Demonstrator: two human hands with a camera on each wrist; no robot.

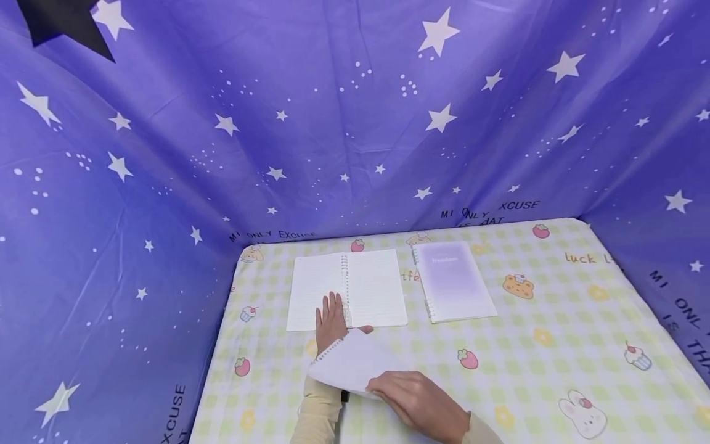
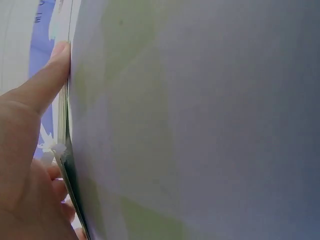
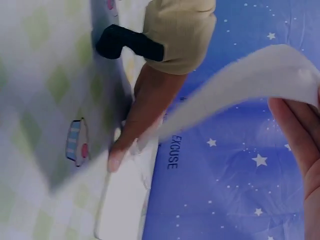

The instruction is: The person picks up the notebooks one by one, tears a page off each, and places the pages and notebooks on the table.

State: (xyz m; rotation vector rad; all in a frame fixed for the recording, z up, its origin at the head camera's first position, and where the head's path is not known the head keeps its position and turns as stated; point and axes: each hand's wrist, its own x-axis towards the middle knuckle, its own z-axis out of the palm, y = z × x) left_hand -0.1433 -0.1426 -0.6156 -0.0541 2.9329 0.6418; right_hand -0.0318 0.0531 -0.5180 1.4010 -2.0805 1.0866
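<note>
An open spiral notebook (image 1: 377, 290) with lined white pages lies on the table. My left hand (image 1: 331, 317) rests on it beside the ring binding, fingers straight over the left page. Its thumb (image 2: 47, 75) lies along the notebook's near edge in the left wrist view. My right hand (image 1: 418, 401) pinches one corner of a loose white sheet (image 1: 355, 364) between thumb and fingers. That sheet has a row of ragged punched holes along one side and overlaps my left wrist in the head view. In the right wrist view the sheet (image 3: 240, 75) curves up to the right fingers.
A closed purple spiral notebook (image 1: 457, 283) lies to the right of the open one. The table (image 1: 532, 382) wears a green checked cloth with cartoon prints. Blue star-patterned curtains (image 1: 355, 123) hang around its back and sides.
</note>
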